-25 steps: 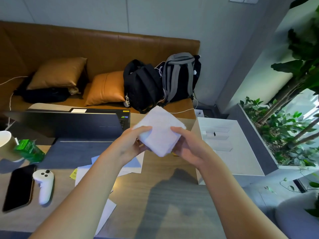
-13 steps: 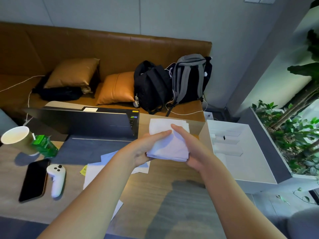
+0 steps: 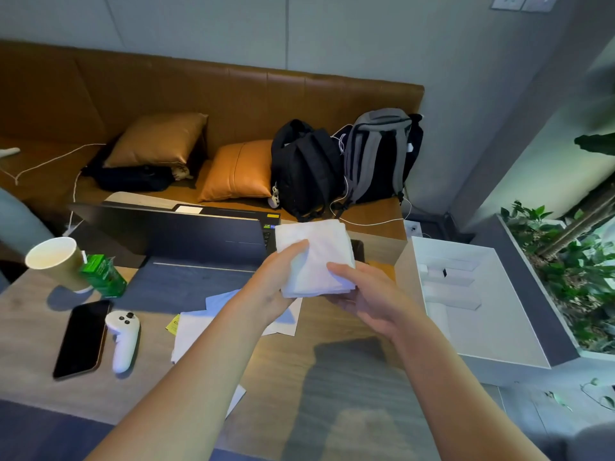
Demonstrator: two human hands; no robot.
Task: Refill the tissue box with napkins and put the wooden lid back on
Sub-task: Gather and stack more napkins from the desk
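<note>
Both hands clamp one napkin stack above the table: left hand thumb on top, right hand underneath. Tissue box not identifiable. Risk: loose sheets fan or slip if either grip eases.

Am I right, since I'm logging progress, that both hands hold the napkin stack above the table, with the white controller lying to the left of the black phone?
Not quite. In the head view the left hand and right hand do hold the napkin stack above the table, but the white controller lies to the right of the black phone.
</note>
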